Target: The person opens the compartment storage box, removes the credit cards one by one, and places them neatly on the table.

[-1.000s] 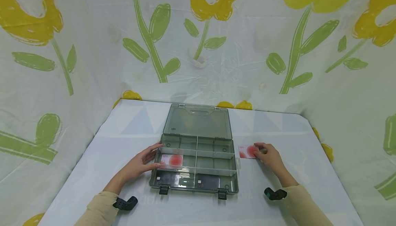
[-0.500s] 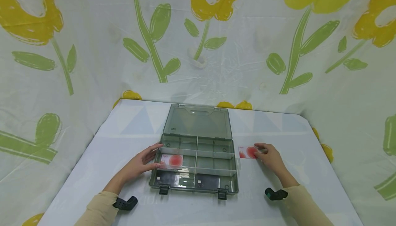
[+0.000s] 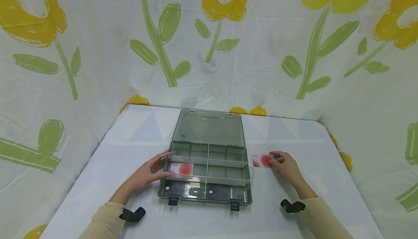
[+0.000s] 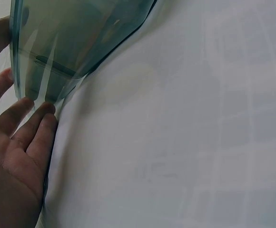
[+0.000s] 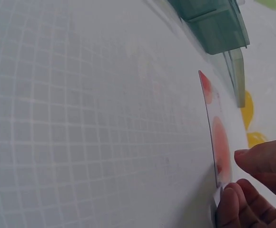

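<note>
Step in hand, I'd judge: getting a sound hold on the loose card (image 3: pixel 259 161). It lies on the table (image 3: pixel 294 137) just R of the box (image 3: pixel 228 173), w/ the R hand (image 3: pixel 287 168) at the end away from the box. Grip there: fingers bent at the card's end, a gap showing btwn the upper fingertip and those below; can't tell if it's truly pinched or only touched, b/c that end's partly hidden. L hand (image 3: pixel 147 173): fingers spread against the box's L wall, not wrapped round it.

To do it well: get the thumb under an edge first, then bring a fingertip down on the printed face (thin cards, prob. incl. this one, tend to slide when pushed flat). Pinch near the edge and go easy so it doesn't bow. Light L-hand pressure is prob. enough; a hard shove could skid the box twd the card. The matching card (image 3: pixel 181 170), in the middle-row L compartment, needs no touching, nor do the dark cards (image 3: pixel 220 191) up front.
</note>
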Available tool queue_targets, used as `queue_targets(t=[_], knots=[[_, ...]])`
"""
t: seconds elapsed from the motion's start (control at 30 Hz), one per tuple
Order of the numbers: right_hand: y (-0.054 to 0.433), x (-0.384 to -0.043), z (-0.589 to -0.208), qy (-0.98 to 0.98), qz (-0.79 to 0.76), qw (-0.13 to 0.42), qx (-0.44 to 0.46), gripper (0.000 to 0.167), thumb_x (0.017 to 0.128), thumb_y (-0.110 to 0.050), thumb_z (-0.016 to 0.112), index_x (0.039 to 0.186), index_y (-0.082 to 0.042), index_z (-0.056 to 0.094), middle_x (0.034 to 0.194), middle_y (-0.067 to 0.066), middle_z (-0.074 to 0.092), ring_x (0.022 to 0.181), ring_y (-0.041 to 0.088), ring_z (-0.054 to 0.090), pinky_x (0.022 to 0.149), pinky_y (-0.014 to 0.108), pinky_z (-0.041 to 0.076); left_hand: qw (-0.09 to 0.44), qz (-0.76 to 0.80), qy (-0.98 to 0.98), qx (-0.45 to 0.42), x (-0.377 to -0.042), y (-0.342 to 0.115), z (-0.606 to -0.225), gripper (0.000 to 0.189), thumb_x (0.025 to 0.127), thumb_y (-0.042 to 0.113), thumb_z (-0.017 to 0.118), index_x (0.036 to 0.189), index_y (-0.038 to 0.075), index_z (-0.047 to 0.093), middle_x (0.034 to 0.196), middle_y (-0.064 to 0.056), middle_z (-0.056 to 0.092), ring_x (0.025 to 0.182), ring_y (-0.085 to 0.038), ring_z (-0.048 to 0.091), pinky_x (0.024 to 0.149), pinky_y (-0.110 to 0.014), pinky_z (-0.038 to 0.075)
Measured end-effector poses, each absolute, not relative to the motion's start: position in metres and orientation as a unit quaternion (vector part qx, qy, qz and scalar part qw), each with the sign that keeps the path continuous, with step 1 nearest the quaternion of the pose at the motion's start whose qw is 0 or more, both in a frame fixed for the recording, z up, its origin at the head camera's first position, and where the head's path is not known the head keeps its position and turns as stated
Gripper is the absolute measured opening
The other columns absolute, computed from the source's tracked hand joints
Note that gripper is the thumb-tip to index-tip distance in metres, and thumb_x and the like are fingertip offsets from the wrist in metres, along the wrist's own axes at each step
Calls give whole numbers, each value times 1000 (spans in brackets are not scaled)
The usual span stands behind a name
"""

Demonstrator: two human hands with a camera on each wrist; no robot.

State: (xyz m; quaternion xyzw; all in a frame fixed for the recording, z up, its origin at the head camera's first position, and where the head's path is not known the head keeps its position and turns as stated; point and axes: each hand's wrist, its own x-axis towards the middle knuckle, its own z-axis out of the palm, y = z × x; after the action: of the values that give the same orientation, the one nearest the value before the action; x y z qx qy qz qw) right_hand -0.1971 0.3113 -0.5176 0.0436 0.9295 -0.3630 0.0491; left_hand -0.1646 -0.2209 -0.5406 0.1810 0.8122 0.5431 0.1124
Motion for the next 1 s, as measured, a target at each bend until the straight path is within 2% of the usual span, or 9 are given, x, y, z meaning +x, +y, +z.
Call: queue_targets(t=[0.2, 0.43, 0.7, 1.0], knots=[[310, -194, -515, 929, -364, 52, 51, 40, 98, -13, 68, 134, 3, 60, 126, 27, 58, 101, 35, 61, 70, 32, 61, 113, 543, 812, 182, -164, -221, -541, 75, 93, 24, 77, 157, 17, 39, 167, -20, 20, 149, -44, 28, 118, -49, 28], [309, -190, -510, 926, -370, 52, 54, 38, 99, -15, 66, 134, 0, 61, 123, 23, 62, 98, 31, 61, 66, 27, 58, 112, 542, 813, 181, -164, -220, -539, 75, 93, 25, 77, 157, 18, 38, 167, -20, 20, 149, -44, 28, 118, -49, 28], [305, -188, -504, 922, -383, 50, 29, 37, 99, -18, 67, 132, -2, 63, 118, 20, 67, 95, 28, 64, 62, 29, 57, 116, 543, 811, 184, -164, -221, -536, 74, 93, 24, 77, 157, 17, 39, 166, -20, 22, 147, -46, 30, 118, -52, 29], [294, -183, -495, 919, -391, 45, -10, 34, 99, -20, 68, 129, -4, 66, 111, 14, 69, 90, 23, 66, 63, 28, 56, 119, 549, 807, 180, -164, -221, -536, 75, 93, 22, 77, 157, 17, 38, 166, -20, 21, 148, -45, 28, 119, -50, 28]])
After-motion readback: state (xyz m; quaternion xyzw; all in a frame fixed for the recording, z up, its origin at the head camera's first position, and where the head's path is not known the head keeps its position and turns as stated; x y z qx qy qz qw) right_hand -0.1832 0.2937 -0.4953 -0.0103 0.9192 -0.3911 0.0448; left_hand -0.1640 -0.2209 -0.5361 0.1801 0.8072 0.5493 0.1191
